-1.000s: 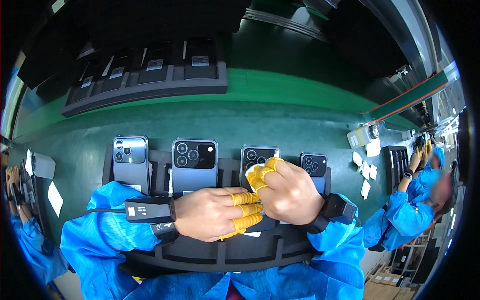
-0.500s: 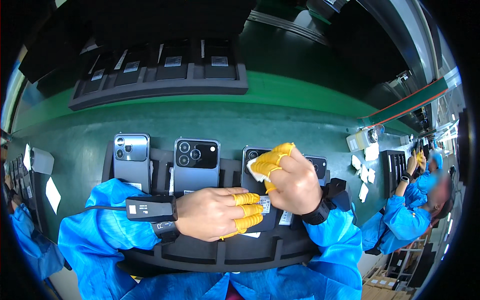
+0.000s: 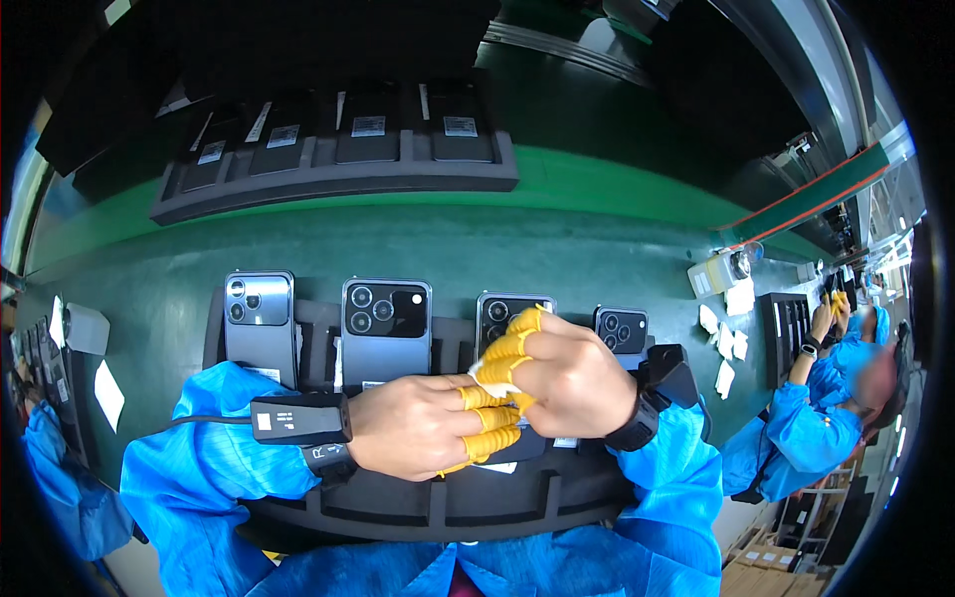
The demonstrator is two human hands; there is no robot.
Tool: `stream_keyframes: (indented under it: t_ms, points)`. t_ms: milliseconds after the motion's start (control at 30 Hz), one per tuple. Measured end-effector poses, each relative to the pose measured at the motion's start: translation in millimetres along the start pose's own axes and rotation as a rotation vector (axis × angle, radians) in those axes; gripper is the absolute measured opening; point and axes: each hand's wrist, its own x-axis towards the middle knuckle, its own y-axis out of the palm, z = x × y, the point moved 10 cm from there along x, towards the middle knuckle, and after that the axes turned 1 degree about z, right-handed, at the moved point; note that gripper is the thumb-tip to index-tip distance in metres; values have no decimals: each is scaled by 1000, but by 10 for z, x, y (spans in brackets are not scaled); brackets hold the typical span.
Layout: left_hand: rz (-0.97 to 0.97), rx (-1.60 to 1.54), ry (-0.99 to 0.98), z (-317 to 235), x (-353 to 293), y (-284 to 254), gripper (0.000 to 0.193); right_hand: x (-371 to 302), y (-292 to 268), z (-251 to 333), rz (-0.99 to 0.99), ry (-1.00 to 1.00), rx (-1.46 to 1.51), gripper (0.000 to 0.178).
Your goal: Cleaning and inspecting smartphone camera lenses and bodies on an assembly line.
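A dark phone (image 3: 493, 314) with round camera lenses lies back up in the black foam tray (image 3: 398, 517), third from the left. Across its lower part rests my left hand (image 3: 408, 426), its yellow-covered fingers stretched flat over the back. Just above those fingers, my right hand (image 3: 582, 376) pinches a folded white wipe (image 3: 492, 377) against the phone's middle. The hands hide most of this phone. In the same tray are a blue-grey phone (image 3: 261, 345) at the left, another phone (image 3: 388, 352) beside it, and a dark phone (image 3: 624, 328) at the right.
Beyond lies a second foam tray (image 3: 338, 184) with several dark labelled phones. Crumpled white wipes (image 3: 724, 378) and a clear container (image 3: 718, 275) sit at the right. A white box (image 3: 87, 329) stands left. A co-worker in blue (image 3: 796, 423) works at the far right.
My right hand has drawn the wipe down and left, from the camera area toward the phone's middle. The left hand stays in place. The view has shifted slightly.
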Motion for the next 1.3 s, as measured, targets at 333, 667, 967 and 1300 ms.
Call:
stream_keyframes:
  t_ms: [333, 667, 967, 1300]
  points:
    - [3, 7, 35, -24, 60, 31, 39, -9, -132, 35, -185, -82, -172, 33]
    - [-9, 3, 40, -3, 51, 39, 40, -16, -126, -10, -64, 81, -217, 24]
    - [-6, -19, 38, -17, 75, 49, 39, -147, -289, -49, 20, 162, -114, 28]
    - [7, 3, 25, -2, 62, 34, 40, 57, -157, 1, -81, 44, -206, 22]
